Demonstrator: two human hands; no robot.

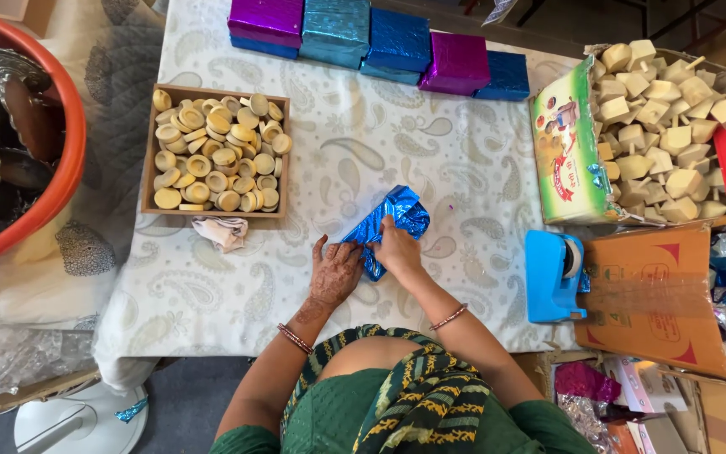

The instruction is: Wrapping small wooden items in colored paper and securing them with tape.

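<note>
A small parcel in shiny blue foil (390,220) lies on the patterned white tablecloth (464,176) in front of me. My right hand (397,248) pinches and folds the foil at the parcel's near edge. My left hand (335,271), decorated with henna, lies flat on the cloth and presses against the parcel's left end. Part of the foil is hidden under both hands.
A wooden tray of round wooden discs (216,151) sits at left with a crumpled cloth (222,231) below it. Foil-wrapped purple and blue boxes (380,42) line the far edge. A carton of wooden blocks (657,126), a blue tape dispenser (552,276) and a cardboard box (657,294) stand at right. An orange tub (18,126) stands far left.
</note>
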